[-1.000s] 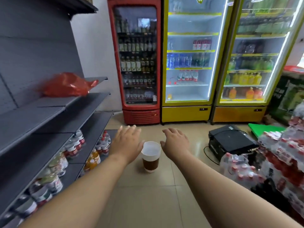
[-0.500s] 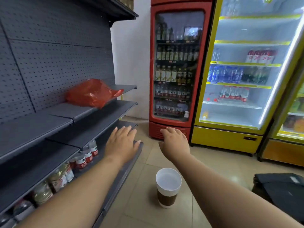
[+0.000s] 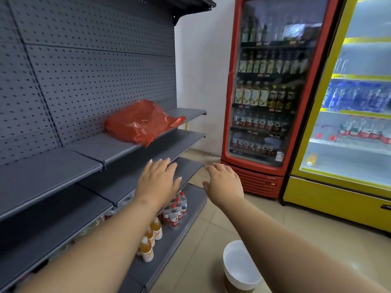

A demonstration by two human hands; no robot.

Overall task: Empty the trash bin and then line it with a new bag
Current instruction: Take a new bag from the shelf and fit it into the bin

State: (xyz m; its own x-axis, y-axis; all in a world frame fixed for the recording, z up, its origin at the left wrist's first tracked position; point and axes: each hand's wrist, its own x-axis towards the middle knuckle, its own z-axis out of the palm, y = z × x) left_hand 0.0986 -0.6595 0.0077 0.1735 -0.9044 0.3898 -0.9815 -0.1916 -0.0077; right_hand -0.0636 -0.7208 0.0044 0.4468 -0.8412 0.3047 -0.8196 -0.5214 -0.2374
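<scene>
A small white trash bin [image 3: 240, 266] with a brown lower band stands on the tiled floor at the bottom of the view, partly behind my right forearm; its inside looks bare white. A crumpled red plastic bag [image 3: 142, 122] lies on the upper grey shelf to the left. My left hand [image 3: 159, 180] and my right hand [image 3: 224, 181] are stretched forward with fingers apart, holding nothing. Both hands are below and to the right of the red bag, apart from it.
Grey metal shelving [image 3: 88, 153] fills the left side, with bottles [image 3: 175, 210] on the lowest shelf. A red drinks fridge [image 3: 273, 96] stands ahead, and a yellow fridge [image 3: 349, 132] to its right. Tiled floor lies between shelving and fridges.
The view has swung left and closer to the shelving. The bin has dropped to the bottom of the view, and both open hands have risen toward the shelf with the red bag.
</scene>
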